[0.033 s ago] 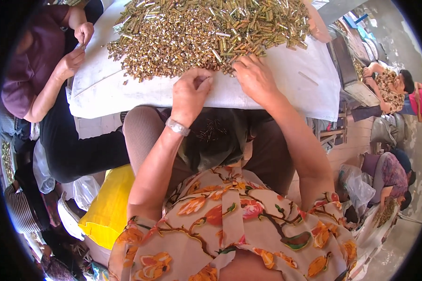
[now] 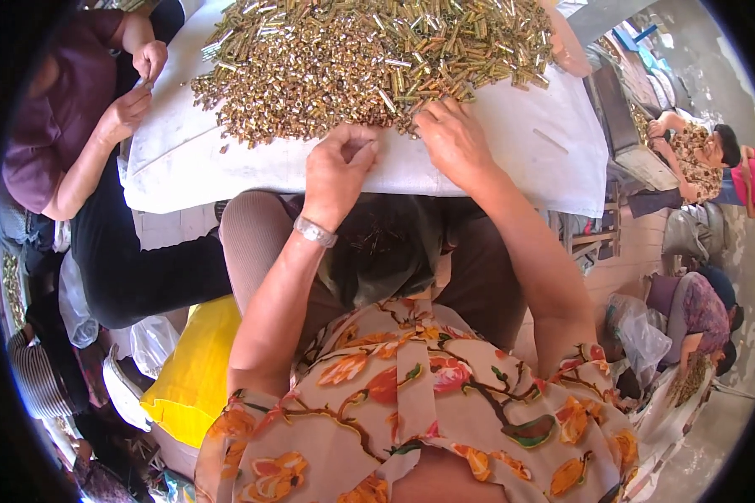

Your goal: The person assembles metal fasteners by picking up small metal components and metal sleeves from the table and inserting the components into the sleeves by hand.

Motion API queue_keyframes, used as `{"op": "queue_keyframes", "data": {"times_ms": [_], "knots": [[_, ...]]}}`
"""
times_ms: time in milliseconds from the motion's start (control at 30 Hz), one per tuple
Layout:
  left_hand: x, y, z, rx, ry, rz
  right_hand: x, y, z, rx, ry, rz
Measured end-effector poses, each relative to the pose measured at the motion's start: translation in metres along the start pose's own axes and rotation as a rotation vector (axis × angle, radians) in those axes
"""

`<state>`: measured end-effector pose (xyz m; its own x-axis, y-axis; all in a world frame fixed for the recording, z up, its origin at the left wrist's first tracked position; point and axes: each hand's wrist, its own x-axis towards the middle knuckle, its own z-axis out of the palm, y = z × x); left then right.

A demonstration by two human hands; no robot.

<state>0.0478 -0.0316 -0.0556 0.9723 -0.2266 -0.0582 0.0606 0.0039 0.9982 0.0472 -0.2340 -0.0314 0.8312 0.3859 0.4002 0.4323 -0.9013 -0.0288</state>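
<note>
A heap of small gold-coloured metal pieces [image 2: 302, 88] lies on a white cloth [image 2: 243, 180] in front of me, short nut-like bits at left and longer slim tubes [image 2: 486, 46] at right. My left hand [image 2: 338, 168] rests at the heap's near edge, its fingers curled in against the thumb; whatever they pinch is hidden. Just right of it, my right hand [image 2: 455, 144] reaches into the near edge of the tubes. Its fingers are bent down together, and its fingertips touch small pieces that I cannot single out. A dark sheet [image 2: 373, 260] across my lap carries several thin, pin-like bits.
A co-worker's hands [image 2: 134, 105] hold a small thing at the table's left side. A yellow sack [image 2: 195, 369] stands by my left leg. One thin strip [image 2: 550, 141] lies on the cloth at right. Other people sit at right, near a wooden box [image 2: 637, 159].
My left hand has shifted slightly left and down. My right hand has moved a little to the left along the heap's edge.
</note>
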Motion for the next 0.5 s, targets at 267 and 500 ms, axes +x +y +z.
{"op": "queue_keyframes", "data": {"times_ms": [267,500], "knots": [[-0.011,0.007,-0.006,-0.193,0.020,-0.037,0.007,-0.015,-0.004,-0.063,-0.108,-0.097],[-0.014,0.014,-0.004,-0.405,-0.071,-0.025,0.013,-0.031,-0.025,0.519,0.144,0.265]]}}
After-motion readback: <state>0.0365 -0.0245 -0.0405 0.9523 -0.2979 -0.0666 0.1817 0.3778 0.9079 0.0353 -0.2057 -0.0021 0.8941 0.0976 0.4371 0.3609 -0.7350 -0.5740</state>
